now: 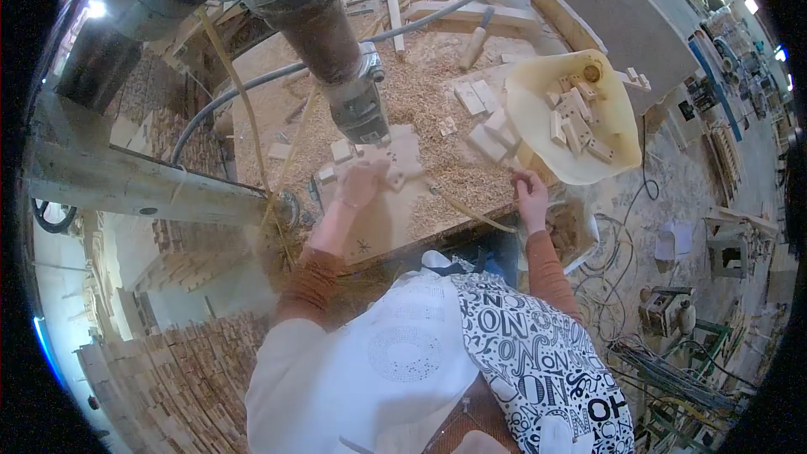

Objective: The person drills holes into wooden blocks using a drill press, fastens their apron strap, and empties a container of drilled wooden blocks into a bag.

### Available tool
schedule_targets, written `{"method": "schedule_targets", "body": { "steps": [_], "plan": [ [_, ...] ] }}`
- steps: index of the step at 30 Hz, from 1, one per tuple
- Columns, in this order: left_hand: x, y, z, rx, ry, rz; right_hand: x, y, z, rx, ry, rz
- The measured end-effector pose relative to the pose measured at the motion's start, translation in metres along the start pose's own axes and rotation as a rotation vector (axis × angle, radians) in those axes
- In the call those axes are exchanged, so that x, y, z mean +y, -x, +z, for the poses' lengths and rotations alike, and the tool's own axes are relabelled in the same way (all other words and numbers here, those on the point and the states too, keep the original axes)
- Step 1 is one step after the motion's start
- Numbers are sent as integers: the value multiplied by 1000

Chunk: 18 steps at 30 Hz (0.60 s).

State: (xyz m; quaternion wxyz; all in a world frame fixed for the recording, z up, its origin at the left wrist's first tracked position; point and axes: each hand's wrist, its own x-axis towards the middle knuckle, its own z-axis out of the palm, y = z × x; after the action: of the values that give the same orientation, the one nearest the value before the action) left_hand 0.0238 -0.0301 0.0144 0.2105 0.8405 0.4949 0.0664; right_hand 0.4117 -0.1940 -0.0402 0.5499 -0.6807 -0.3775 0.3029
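Observation:
Under the drilling machine's head (363,118), my left hand (363,183) is closed at a small wooden block (376,154), its fingers curled against the wooden fixture (408,155). The palm hides part of the block. My right hand (530,193) is by the table's right front edge, fingertips pinched together just below the pale yellow tub (618,155). Whatever is between those fingertips is too small to make out. Inside the tub lie several wooden blocks (576,109) with drilled holes. Plain wooden blocks (487,143) rest on the shavings left of the tub.
Wood shavings (458,176) cover much of the worktable. A wood-handled tool (477,38) lies at the back. A grey hose (286,71) arcs across behind the drill head. Stacked wood strips (168,370) stand at lower left. Cables (618,244) lie on the floor at right.

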Motion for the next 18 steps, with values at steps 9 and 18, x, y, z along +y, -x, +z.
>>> {"method": "schedule_targets", "body": {
  "steps": [9,18],
  "plan": [
    [27,10,20,325,46,53,-8,1,1,19,16,2],
    [-10,-17,18,486,150,-7,3,-2,1,-2,22,-53]
  ]
}}
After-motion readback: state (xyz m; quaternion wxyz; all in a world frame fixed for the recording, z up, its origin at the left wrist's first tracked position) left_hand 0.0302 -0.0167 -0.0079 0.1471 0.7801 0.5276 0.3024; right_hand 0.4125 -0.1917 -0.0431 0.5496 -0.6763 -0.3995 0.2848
